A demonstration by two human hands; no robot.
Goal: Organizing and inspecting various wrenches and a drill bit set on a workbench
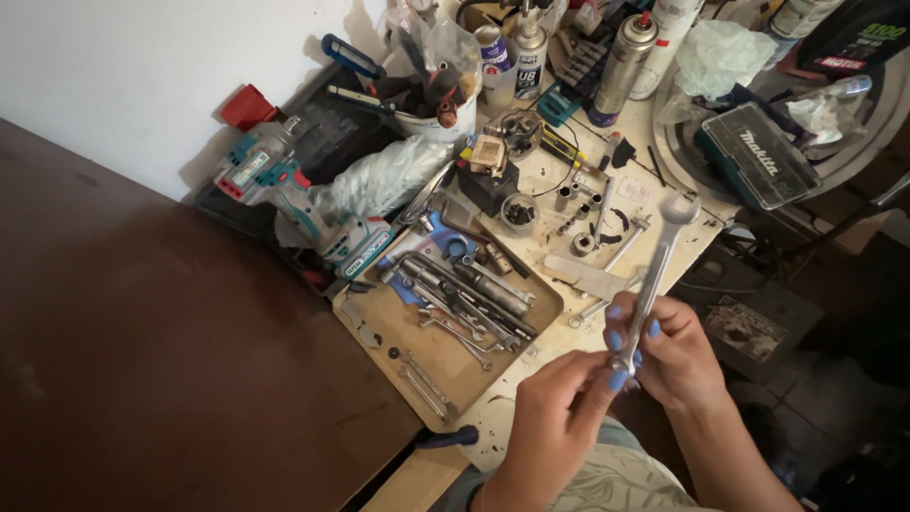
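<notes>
Here both hands are holding 1 combination wrench (652,280) over the near edge of the cluttered workbench (531,398). The left hand (559,417) is pinching the wrench's lower end between thumb and fingertips, and the right hand (668,351) is curling closed around the shank just above it, so both grips are shut on the tool. To handle it well, I judge the fingers should be staying low on the shank, keeping the open jaw end free and the tool clear of the loose parts below. The wrench is looking long, slim and bright silver, tilting up and away toward the bench's right edge. Left of it, a shallow wooden tray (379,327) is carrying more wrenches and bits.
</notes>
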